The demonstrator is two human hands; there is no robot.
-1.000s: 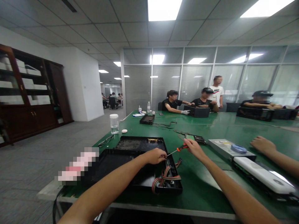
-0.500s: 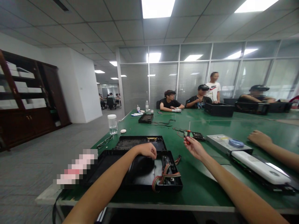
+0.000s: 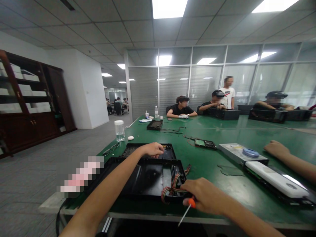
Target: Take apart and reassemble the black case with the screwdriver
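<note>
My right hand (image 3: pixel 203 194) is closed around a screwdriver (image 3: pixel 191 203) with an orange-red and black handle, its metal shaft slanting down toward the table's front edge. Its fingertips are at a striped ribbon cable (image 3: pixel 166 193) on the right end of a shallow black metal case (image 3: pixel 145 179). Over the back edge of that case, my left hand (image 3: pixel 154 150) has its fingers curled together; whatever they hold, if anything, is too small to make out. Behind it lies a second black panel (image 3: pixel 169 152).
Right of the case are a silver box (image 3: pixel 229 152) with a blue tape roll (image 3: pixel 250 152), a long white device (image 3: pixel 276 179) and another person's hand (image 3: pixel 276 149). A small circuit board (image 3: pixel 201 143) lies farther back. A jar (image 3: pixel 119 131) stands left. Several people sit across the green table (image 3: pixel 209 164).
My right hand has come down and left from above the table to the cable, and the screwdriver now points downward instead of up. My left hand has shifted slightly up and left.
</note>
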